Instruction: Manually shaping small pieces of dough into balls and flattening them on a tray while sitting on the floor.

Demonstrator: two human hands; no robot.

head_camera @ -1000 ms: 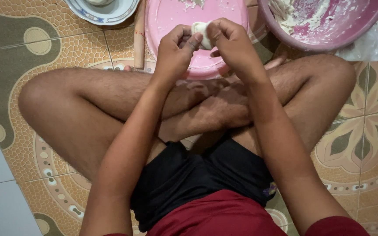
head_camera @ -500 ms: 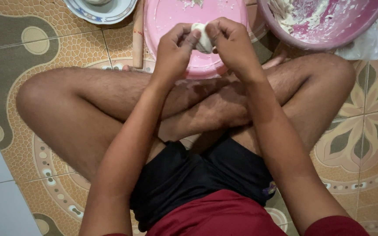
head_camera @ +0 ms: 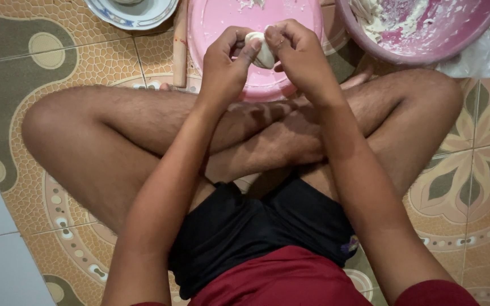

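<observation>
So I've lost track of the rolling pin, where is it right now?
In the head view, the rolling pin lies on the tiled floor at top centre, between the blue-rimmed plate and the pink tray, just beyond the left hand.

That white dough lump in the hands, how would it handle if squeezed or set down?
The dough lump probably dents easily: both hands pinch it into shape. It looks sticky, like the smears in the pink basin. Small, so likely light.
</observation>
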